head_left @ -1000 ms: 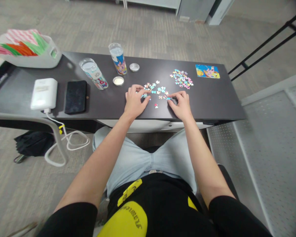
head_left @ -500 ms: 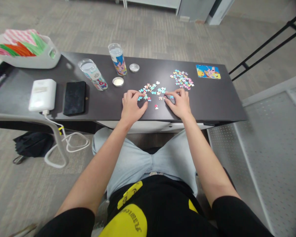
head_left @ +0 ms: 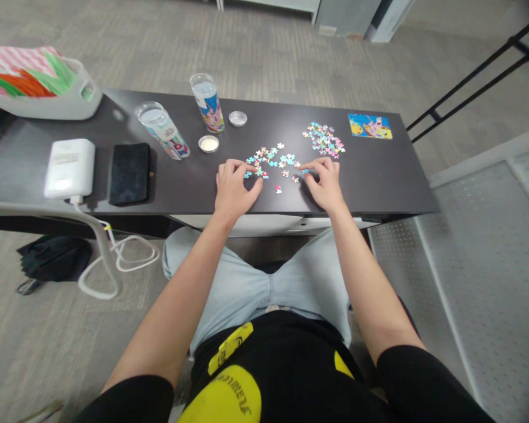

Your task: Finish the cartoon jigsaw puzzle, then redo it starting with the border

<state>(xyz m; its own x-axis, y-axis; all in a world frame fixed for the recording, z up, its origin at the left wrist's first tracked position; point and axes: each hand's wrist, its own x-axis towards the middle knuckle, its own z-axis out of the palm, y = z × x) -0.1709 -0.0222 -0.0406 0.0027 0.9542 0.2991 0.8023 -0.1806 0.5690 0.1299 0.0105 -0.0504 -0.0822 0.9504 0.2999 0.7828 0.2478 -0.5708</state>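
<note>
Small loose puzzle pieces [head_left: 271, 157] lie scattered on the dark table [head_left: 379, 176] between my hands. My left hand [head_left: 233, 189] rests near the front edge, its fingers curled and its fingertips on a blue piece [head_left: 247, 174]. On the other side, my right hand [head_left: 324, 182] pinches a blue piece [head_left: 305, 171] with thumb and fingers. A single red and white piece [head_left: 278, 189] sits apart, closer to me. A second heap of pieces [head_left: 324, 140] lies further back on the right.
Two clear printed tubes [head_left: 163, 129] [head_left: 207, 103] stand at the back, with two round lids [head_left: 208, 143] [head_left: 237, 118] beside them. A black phone [head_left: 129, 173] and a white charger [head_left: 69, 168] lie left, a white basket [head_left: 39, 88] far left, a picture card [head_left: 370, 126] right.
Both hands slid a little towards the back of the table among the pieces. My right hand's fingers closed on a blue piece, and my view shifted slightly.
</note>
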